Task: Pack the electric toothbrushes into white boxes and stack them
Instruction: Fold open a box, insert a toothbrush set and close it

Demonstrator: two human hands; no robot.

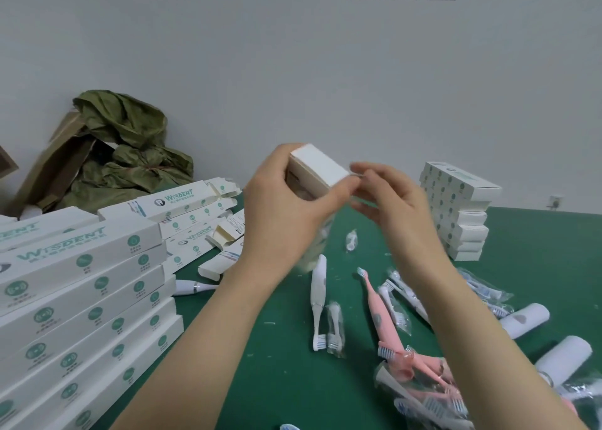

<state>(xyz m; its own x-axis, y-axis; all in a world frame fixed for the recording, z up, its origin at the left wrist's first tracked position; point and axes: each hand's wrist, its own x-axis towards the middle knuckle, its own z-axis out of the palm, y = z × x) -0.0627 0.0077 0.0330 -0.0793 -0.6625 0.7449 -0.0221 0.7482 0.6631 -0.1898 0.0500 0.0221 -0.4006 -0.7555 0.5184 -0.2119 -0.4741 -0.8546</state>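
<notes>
My left hand point(286, 201) is clamped round a white box point(321, 169), held up over the middle of the green table point(277, 380) with its closed end tipped toward me. My right hand point(391, 201) is just right of it, fingers loosely bent and the tips at the box's right corner. It is blurred, so I cannot tell whether it pinches the box or only touches it.

At near left is a tall stack point(81, 299) of packed boxes, and a smaller stack point(462, 208) stands at far right. Loose boxes point(195, 214) with open flaps lie behind the near stack.

Below my hands a white toothbrush point(317, 299) lies on the table, with a bagged brush head point(335, 328) just beside it. A pink toothbrush point(378, 315) lies to the right, running into a heap of bagged heads point(423, 397). Two white handles point(524, 323) lie at near right. A crumpled olive bag point(130, 142) sits against the wall at far left.
</notes>
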